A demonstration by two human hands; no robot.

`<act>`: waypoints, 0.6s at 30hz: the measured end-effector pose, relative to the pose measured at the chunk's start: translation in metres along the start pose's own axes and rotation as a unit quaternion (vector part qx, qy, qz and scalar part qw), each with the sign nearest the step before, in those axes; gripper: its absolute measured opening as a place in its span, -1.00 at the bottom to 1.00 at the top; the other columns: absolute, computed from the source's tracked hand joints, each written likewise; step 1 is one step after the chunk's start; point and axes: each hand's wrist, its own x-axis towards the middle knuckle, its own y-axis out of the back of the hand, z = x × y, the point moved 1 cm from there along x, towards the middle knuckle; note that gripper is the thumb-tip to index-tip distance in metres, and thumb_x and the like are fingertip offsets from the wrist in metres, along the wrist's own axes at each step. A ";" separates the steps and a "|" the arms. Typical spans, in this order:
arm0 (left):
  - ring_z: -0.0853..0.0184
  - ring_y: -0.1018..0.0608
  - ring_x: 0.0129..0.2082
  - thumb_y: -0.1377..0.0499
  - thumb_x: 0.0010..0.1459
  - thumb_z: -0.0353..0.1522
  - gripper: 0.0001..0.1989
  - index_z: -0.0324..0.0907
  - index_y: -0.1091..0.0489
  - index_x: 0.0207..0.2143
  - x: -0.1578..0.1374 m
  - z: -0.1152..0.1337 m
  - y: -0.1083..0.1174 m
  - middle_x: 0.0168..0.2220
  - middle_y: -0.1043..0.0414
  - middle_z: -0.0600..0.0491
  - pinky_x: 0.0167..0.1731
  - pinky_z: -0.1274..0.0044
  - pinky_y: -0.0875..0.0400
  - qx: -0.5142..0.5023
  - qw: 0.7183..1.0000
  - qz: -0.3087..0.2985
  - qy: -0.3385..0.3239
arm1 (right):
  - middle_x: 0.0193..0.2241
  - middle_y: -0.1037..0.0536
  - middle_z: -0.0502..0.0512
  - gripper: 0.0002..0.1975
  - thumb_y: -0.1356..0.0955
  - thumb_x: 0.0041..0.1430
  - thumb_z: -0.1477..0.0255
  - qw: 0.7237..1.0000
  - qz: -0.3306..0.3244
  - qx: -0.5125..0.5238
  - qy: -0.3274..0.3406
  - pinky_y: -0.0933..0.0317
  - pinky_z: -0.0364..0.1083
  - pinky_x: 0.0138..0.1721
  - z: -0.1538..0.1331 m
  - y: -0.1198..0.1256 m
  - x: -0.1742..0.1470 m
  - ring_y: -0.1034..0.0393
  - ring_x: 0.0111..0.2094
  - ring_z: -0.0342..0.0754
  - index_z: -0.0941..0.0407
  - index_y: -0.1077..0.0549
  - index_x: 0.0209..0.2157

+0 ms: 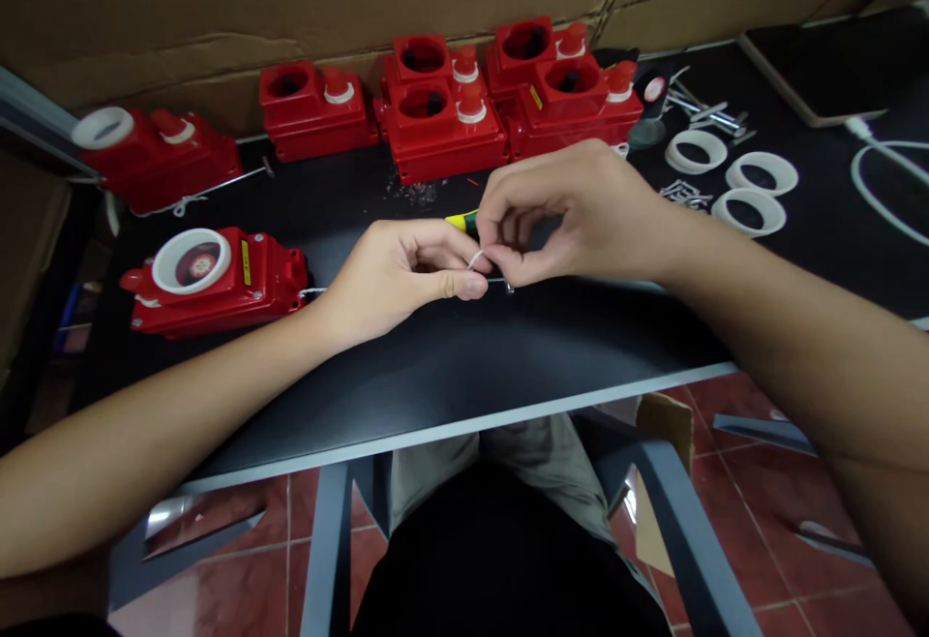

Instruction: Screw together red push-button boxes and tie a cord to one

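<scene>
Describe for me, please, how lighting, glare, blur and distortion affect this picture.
In the head view, the left hand and right hand are clearly lit, but the thin white cord at their fingertips looks soft; small highlights dot the glossy red housings; the black shirt shows almost no detail; the forearms look stretched toward the edges.

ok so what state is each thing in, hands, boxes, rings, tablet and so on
Left hand: closed, pinching a white cord
Right hand: closed, pinching that cord
Metal rod at the hands: partly hidden
Front red box: white ring fitted
Far left red box: white ring fitted
Five red boxes along the back: no white rings on
Three white rings: loose on the desk
Tablet: screen dark, white cable plugged in
</scene>
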 end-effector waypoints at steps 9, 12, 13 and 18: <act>0.23 -0.77 -0.32 -0.66 0.36 0.06 -0.51 -0.19 -0.81 -0.14 -0.001 -0.004 0.005 -0.29 -0.78 -0.04 -0.18 0.43 -0.74 0.025 0.997 0.047 -0.062 | -0.36 -0.65 -0.04 -0.81 -0.54 0.10 0.56 0.991 0.108 0.059 -0.053 -0.37 -0.06 -0.34 0.008 -0.005 0.002 -0.50 -0.39 -0.13 0.02 -0.54 -0.31; 0.24 -0.72 -0.30 -0.58 0.47 0.01 -0.63 -0.12 -0.87 -0.09 -0.001 -0.007 0.009 -0.26 -0.77 -0.04 -0.11 0.41 -0.70 0.085 0.990 0.052 -0.105 | -0.36 -0.63 -0.03 -0.78 -0.57 0.09 0.53 0.986 0.141 0.073 -0.055 -0.43 -0.07 -0.32 0.014 -0.001 0.003 -0.52 -0.38 -0.13 0.02 -0.54 -0.29; 0.24 -0.70 -0.29 -0.56 0.49 -0.01 -0.66 -0.09 -0.88 -0.07 0.000 -0.007 0.009 -0.24 -0.77 -0.03 -0.10 0.40 -0.68 0.104 0.987 0.050 -0.115 | -0.35 -0.64 -0.02 -0.77 -0.59 0.09 0.53 0.984 0.150 0.078 -0.055 -0.44 -0.08 -0.31 0.015 0.000 0.003 -0.51 -0.38 -0.14 0.02 -0.54 -0.29; 0.24 -0.66 -0.28 -0.53 0.51 -0.07 -0.72 -0.07 -0.90 -0.07 -0.001 -0.006 0.010 -0.21 -0.77 -0.03 -0.14 0.44 -0.61 0.136 0.984 0.033 -0.113 | -0.29 -0.68 0.00 -0.70 -0.68 0.14 0.47 0.982 0.160 0.091 -0.041 -0.53 -0.12 -0.27 0.013 0.005 0.006 -0.50 -0.37 -0.17 0.02 -0.56 -0.26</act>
